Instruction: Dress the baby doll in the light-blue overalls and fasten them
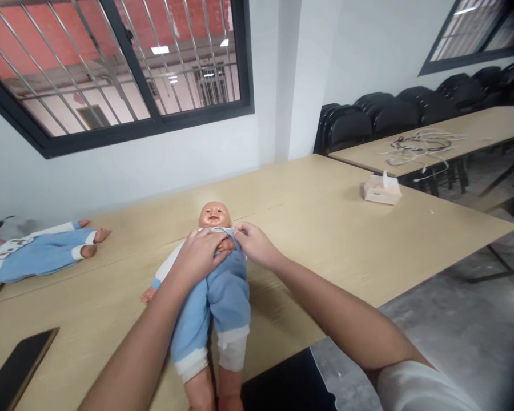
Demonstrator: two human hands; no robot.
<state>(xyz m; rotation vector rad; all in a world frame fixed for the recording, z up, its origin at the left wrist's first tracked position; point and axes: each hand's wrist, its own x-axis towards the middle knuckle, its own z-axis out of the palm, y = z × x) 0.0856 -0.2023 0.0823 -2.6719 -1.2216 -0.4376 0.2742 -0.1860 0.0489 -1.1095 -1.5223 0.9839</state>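
Note:
A baby doll (215,214) lies face up on the wooden table (325,228), its legs toward me. It wears blue trousers (229,291) with white cuffs and a top with white sleeves. My left hand (200,254) rests on the doll's chest, its fingers bent over the clothing near one small doll hand (226,245). At the shoulder on the right, my right hand (253,242) pinches the edge of the blue clothing. What the fingertips of my left hand hold, if anything, is hidden.
A second doll (38,251) in blue and white lies at the left. The dark phone-like slab (19,368) is at the lower left. A tissue pack (382,189) stands at the right. Cables (424,148) lie on a farther table, beside stacked black chairs (351,128).

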